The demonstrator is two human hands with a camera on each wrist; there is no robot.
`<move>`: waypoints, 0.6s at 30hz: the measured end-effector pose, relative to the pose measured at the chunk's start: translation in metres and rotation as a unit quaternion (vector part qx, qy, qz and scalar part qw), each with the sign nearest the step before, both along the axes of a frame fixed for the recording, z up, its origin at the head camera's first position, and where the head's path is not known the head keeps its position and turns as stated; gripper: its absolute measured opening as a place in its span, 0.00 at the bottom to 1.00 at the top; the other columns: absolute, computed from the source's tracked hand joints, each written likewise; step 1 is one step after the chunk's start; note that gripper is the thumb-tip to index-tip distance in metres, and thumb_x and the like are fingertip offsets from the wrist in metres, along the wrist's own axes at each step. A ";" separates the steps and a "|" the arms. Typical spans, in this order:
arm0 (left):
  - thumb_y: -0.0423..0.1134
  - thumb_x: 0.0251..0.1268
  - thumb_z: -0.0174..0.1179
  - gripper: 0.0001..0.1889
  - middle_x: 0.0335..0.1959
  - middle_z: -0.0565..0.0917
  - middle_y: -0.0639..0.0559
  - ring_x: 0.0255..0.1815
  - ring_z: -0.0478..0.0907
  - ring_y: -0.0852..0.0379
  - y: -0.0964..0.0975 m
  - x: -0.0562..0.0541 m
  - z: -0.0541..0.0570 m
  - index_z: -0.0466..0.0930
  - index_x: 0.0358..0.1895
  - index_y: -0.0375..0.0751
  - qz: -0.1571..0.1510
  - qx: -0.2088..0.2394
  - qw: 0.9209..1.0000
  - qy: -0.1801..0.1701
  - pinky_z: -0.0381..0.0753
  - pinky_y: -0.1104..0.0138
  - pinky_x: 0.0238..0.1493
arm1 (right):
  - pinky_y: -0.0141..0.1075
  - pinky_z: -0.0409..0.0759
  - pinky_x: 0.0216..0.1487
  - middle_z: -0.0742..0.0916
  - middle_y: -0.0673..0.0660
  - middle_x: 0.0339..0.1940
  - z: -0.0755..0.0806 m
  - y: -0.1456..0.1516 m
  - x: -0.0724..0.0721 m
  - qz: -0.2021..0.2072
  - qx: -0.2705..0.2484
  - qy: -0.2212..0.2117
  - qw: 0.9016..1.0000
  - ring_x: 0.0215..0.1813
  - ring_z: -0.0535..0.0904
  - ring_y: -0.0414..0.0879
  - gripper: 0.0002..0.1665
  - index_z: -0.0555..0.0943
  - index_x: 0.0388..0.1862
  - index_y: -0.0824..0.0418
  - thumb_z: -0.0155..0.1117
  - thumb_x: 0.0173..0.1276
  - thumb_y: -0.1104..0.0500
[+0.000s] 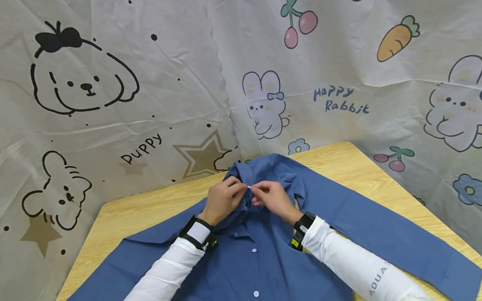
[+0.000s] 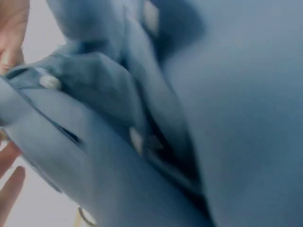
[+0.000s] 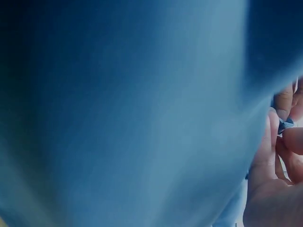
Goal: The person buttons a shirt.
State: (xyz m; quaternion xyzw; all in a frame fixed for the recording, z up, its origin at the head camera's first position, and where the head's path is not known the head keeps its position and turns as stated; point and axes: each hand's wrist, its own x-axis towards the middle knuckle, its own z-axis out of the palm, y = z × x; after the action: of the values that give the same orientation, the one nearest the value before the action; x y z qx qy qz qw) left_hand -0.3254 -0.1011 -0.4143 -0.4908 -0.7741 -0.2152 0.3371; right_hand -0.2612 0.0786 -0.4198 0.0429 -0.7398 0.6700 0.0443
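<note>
A blue long-sleeved button-up shirt (image 1: pixel 354 205) lies across the table with its collar end bunched up. At the collar, my left hand (image 1: pixel 223 198) pinches the front edge between thumb and fingers. Close against it, my right hand (image 1: pixel 274 198) pinches the same spot, with a small white button (image 1: pixel 249 187) between the fingertips. In the right wrist view a bit of folded blue cloth (image 3: pixel 285 125) shows between the fingers, while the raised shirt fills the rest. The left wrist view is blurred; another white button (image 2: pixel 49 82) shows on the lifted placket there.
Under the shirt is a light wooden table (image 1: pixel 339 159). A white printed sheet (image 1: pixel 180 54) with cartoon animals hangs close behind and along the sides. More white buttons run down the shirt front (image 1: pixel 241 267). Both sleeves spread outward to the table's sides.
</note>
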 end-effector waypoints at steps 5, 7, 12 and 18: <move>0.36 0.62 0.64 0.03 0.34 0.85 0.54 0.31 0.81 0.58 0.000 -0.001 0.000 0.83 0.38 0.46 0.007 0.012 0.986 -0.166 0.78 0.63 0.30 | 0.37 0.82 0.38 0.86 0.60 0.39 -0.001 -0.001 0.001 0.015 0.068 0.033 0.997 0.37 0.84 0.51 0.17 0.80 0.53 0.68 0.61 0.70 0.59; 0.34 0.65 0.61 0.04 0.33 0.85 0.52 0.33 0.81 0.57 0.000 -0.004 0.001 0.79 0.40 0.44 -0.021 0.010 0.965 -0.263 0.78 0.62 0.33 | 0.37 0.81 0.38 0.86 0.58 0.41 -0.003 -0.001 0.000 0.014 0.089 0.033 0.995 0.38 0.84 0.50 0.19 0.80 0.55 0.66 0.64 0.68 0.59; 0.35 0.69 0.58 0.15 0.33 0.82 0.47 0.32 0.78 0.54 -0.009 -0.013 0.006 0.70 0.55 0.37 -0.105 0.005 0.862 -0.496 0.74 0.63 0.35 | 0.36 0.80 0.37 0.86 0.55 0.41 -0.007 -0.001 -0.002 -0.005 0.127 0.041 0.991 0.35 0.83 0.45 0.15 0.82 0.52 0.63 0.64 0.67 0.62; 0.35 0.60 0.67 0.39 0.37 0.81 0.44 0.34 0.78 0.50 -0.026 -0.023 0.020 0.56 0.72 0.40 -0.130 -0.029 0.775 -0.617 0.74 0.63 0.39 | 0.36 0.80 0.33 0.86 0.51 0.35 -0.005 -0.003 -0.003 -0.028 0.160 0.077 0.984 0.33 0.82 0.42 0.08 0.85 0.44 0.60 0.65 0.66 0.63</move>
State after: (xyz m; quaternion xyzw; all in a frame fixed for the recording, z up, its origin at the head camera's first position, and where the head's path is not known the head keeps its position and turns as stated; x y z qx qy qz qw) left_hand -0.3484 -0.1270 -0.3945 -0.3582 -0.7506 -0.4913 -0.2587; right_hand -0.2640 0.0752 -0.4252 0.0802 -0.8324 0.5366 0.1125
